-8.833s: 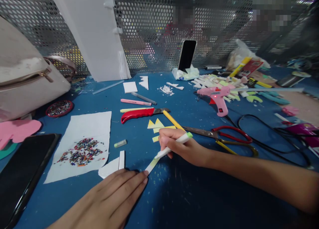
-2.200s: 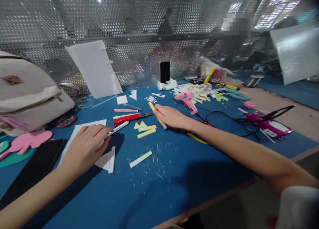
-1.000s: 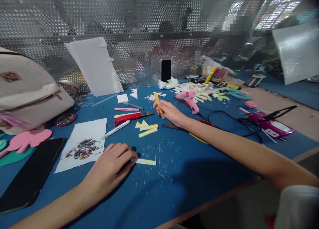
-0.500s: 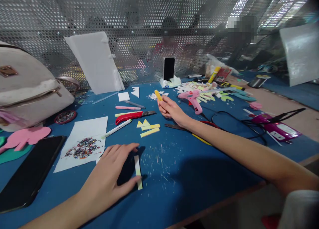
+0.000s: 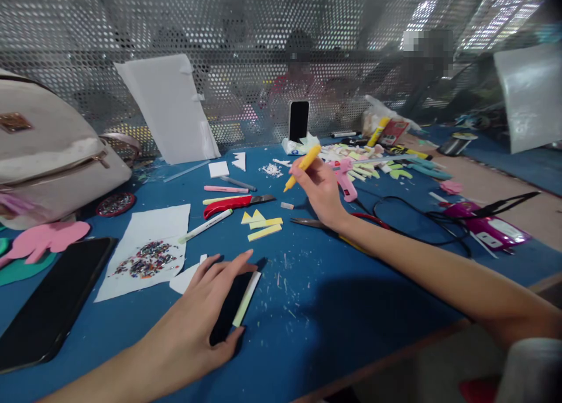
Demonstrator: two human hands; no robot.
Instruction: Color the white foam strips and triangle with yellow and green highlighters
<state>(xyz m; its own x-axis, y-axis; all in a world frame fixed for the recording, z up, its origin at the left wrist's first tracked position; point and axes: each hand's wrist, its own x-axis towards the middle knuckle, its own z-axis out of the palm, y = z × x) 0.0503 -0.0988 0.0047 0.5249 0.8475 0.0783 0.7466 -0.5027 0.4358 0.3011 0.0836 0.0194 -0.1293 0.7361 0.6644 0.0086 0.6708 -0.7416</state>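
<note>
In my right hand [image 5: 322,186] is a yellow marker [image 5: 302,168], its tip pointing down and left above the table. My left hand [image 5: 215,303] lies low over the table with fingers spread, around a narrow strip, white and pale green [image 5: 246,299]. The strip lies slanted between thumb and forefinger; whether the fingertips press on it I cannot tell. White cut pieces [image 5: 185,279] show partly under this hand. Yellow strips [image 5: 264,233] and small yellow triangles [image 5: 252,217] lie between the hands. A small whitish piece [image 5: 287,205] rests below the marker tip.
A red-handled knife [image 5: 228,206] and several pens lie mid-table. Scissors or pliers [image 5: 307,222] sit under my right wrist. A pink glue gun [image 5: 343,178] with a black cord stands right. Sequins on white paper [image 5: 175,216], a phone [image 5: 57,303] and a backpack [image 5: 52,151] occupy the left.
My right hand has moved right, turning the marker so its tip points down. The strip by my left hand has tilted rightward, and its thumb has shifted down. The small whitish piece now shows.
</note>
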